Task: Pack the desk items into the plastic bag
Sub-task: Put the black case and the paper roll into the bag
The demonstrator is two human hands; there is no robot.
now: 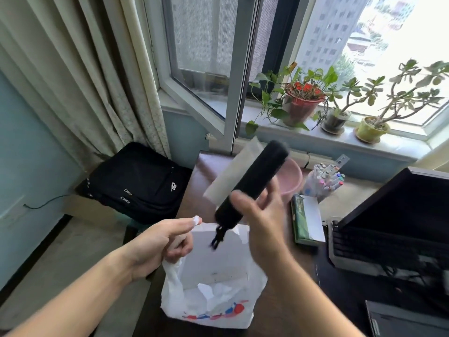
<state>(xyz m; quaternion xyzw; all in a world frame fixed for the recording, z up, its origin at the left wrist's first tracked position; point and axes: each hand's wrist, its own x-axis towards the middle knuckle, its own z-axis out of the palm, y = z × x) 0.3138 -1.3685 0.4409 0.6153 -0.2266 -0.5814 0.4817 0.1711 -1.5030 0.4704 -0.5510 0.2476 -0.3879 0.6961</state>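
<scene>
Black bag [136, 183]: far left, off the desk, lying flat below the curtain.
Left hand [167, 239]: closed on the upper left edge of the plastic bag [213, 300], pinching a handle and holding the mouth open.
Plastic bag: white with red and blue print, standing on the near edge of the desk [194, 190], mouth open upward.
Black folded umbrella [252, 183]: tilted above the bag's mouth, strap end down and just over the opening, top end up toward the window; blurred.
Right hand [260, 215]: wrapped around the umbrella's lower half.
Pink bowl [292, 178]: behind the umbrella, on the desk.
Green-and-white packet [306, 222]: flat on the desk, right of the right hand.
Marker pens [325, 178]: bundled upright beyond the packet.
Laptop [393, 222]: open, far right.
</scene>
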